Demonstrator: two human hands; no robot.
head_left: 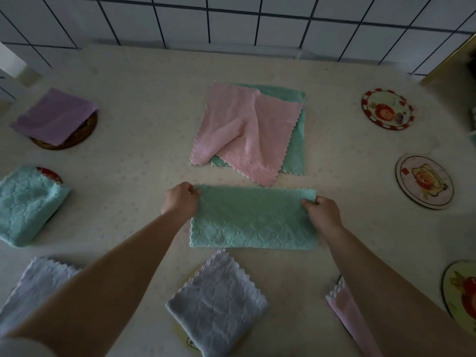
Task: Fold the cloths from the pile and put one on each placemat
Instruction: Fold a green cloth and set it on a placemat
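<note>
A green cloth [253,220], folded in half into a wide strip, lies on the table in front of me. My left hand [180,200] pinches its far left corner and my right hand [323,211] pinches its far right corner. Behind it lies the pile: a rumpled pink cloth [244,130] on top of a flat green cloth [296,148]. Folded cloths sit on round placemats: purple [55,115] at far left, light blue [28,204] below it, and pale lilac [219,305] near me. Bare placemats [386,109] [425,181] [461,292] line the right side.
Another pale lilac cloth [33,287] lies at the near left under my forearm, and a folded pink cloth [345,313] shows under my right forearm. The table [128,124] wears a cream patterned cover. A tiled wall [231,19] stands behind it.
</note>
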